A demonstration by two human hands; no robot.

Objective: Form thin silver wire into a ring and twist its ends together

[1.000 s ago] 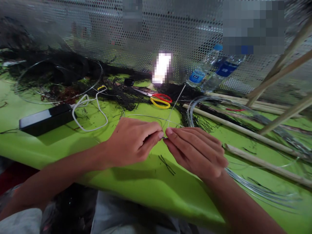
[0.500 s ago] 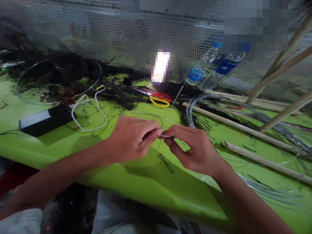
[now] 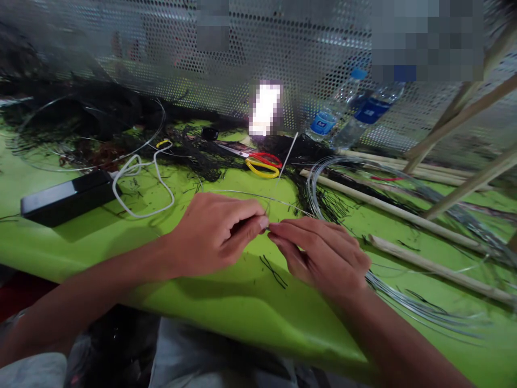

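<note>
From where I stand, I see that the left hand (image 3: 218,231) and the right hand (image 3: 323,250) are both bare, and so are the long, slim arms behind them. The left arm wears a whitish sleeve (image 3: 34,371) with a smooth, round end. Past the near edge of the green table (image 3: 242,307) there is pale grey cloth (image 3: 177,355) with soft folds, maybe a shirt or trousers.

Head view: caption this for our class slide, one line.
Left hand and right hand pinch thin wire above a green tabletop, red-and-yellow-handled scissors beyond.
</note>
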